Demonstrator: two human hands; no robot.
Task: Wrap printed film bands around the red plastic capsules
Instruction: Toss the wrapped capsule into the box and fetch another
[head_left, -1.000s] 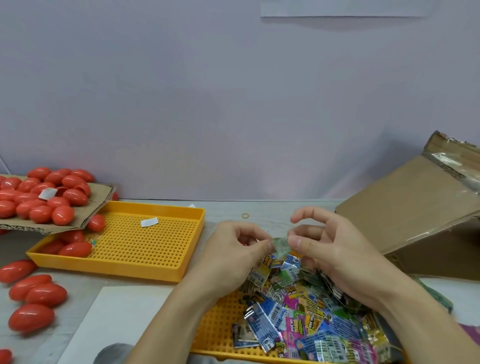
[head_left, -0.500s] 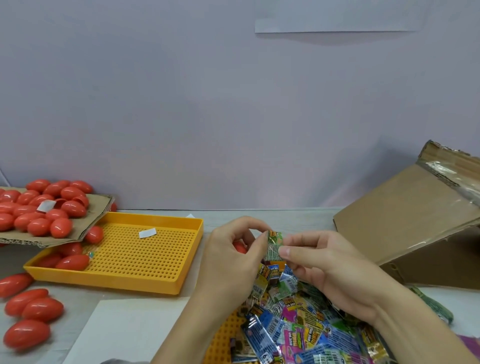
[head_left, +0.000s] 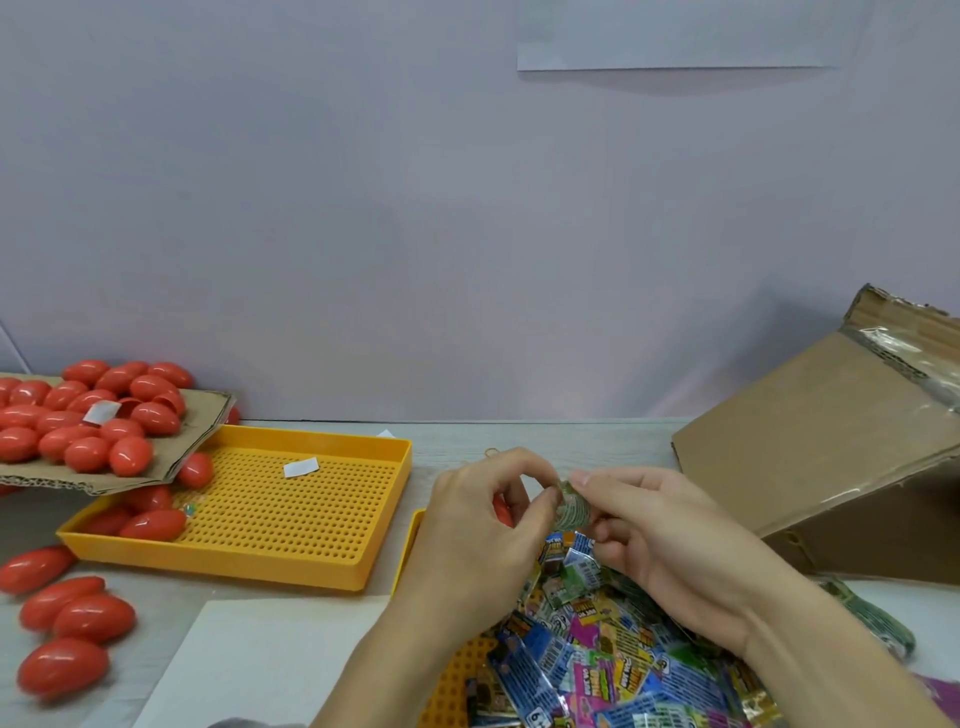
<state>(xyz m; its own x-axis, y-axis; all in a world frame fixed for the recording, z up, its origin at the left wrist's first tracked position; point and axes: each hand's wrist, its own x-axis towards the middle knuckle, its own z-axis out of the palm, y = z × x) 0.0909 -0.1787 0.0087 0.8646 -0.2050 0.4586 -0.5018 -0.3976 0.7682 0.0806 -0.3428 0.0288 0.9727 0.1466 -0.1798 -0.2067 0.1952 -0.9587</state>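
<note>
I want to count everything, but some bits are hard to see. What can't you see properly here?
Head view only:
- Red capsule in the left hand: mostly hidden by its fingers.
- Green film band: print too small to read; the right hand covers one end.
- Near yellow tray: covered by the film pile and arms.
- Cardboard box: cut off at the right edge.

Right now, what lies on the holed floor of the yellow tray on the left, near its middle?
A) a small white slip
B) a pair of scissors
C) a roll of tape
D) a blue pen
A: a small white slip lies on the yellow tray, with some red capsules in its left corner.
</note>
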